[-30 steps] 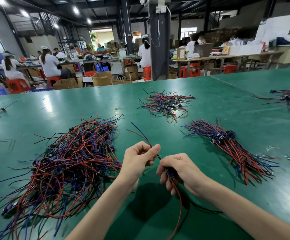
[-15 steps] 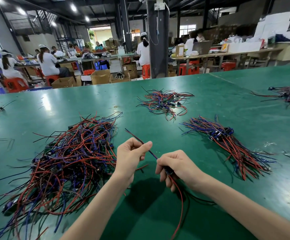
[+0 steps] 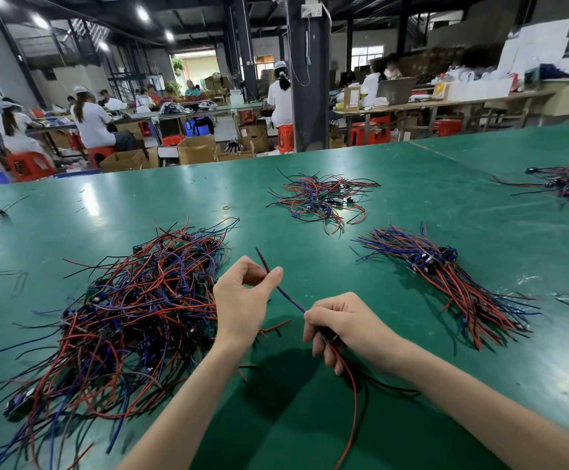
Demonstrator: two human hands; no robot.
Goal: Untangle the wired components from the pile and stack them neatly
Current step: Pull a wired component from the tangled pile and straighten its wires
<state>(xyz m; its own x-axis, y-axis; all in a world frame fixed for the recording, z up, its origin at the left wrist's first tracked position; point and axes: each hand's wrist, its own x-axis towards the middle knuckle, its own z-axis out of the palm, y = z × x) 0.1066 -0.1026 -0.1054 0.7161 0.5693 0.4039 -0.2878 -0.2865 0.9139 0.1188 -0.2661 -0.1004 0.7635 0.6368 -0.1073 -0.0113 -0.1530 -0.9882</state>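
My left hand [image 3: 242,300] has slid outward along the blue wire [image 3: 288,298], fingers [image 3: 271,278] pinching it, while my right hand [image 3: 344,323] grips the component [image 3: 324,332] just above the table [image 3: 480,205], so I judge this piece freed from the pile [image 3: 133,310] and nearly ready for the stack [image 3: 446,276].

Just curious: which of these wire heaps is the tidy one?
The bundle right of the right hand; its wires lie parallel, the others are tangled.
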